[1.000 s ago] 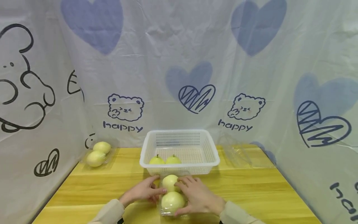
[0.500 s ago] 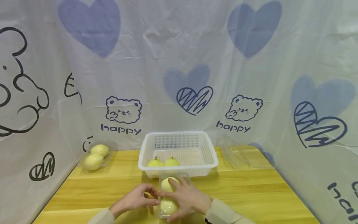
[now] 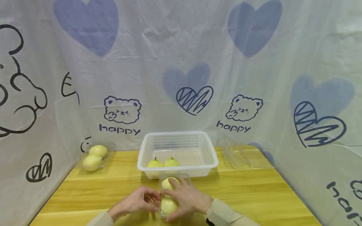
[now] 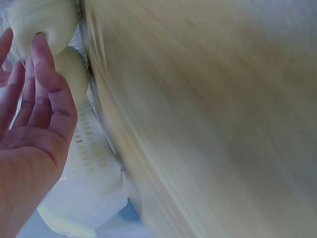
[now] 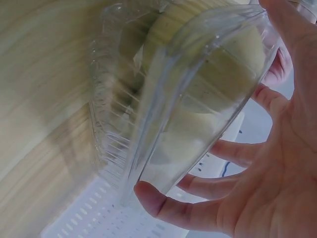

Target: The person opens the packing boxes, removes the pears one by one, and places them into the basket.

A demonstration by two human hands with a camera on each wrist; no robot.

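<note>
In the head view, a clear plastic box (image 3: 185, 179) lies lengthwise on the table in front of the basket. Inside are two pale yellow pears, the near pear (image 3: 168, 206) partly under fingers. From the right, my right hand (image 3: 189, 197) spreads over the lid and presses on it; its fingertips touch the box's edge in the right wrist view. My left hand (image 3: 141, 201) is at the left side of the box, fingers loosely bent and fingertips close to its edge. Whether those fingertips touch the plastic is hard to tell.
A white basket (image 3: 209, 165) with two yellow pears (image 3: 155, 163) stands behind the box. At the back left lies another clear pack holding two pears (image 3: 92, 162). Clear plastic packaging (image 3: 255, 157) lies at the back right. Printed curtains (image 3: 158, 78) enclose the table (image 3: 240, 194).
My right hand has moved further left over the lid, its fingers spreading across it. The left hand has drawn back from the pears to the box's left side.
</note>
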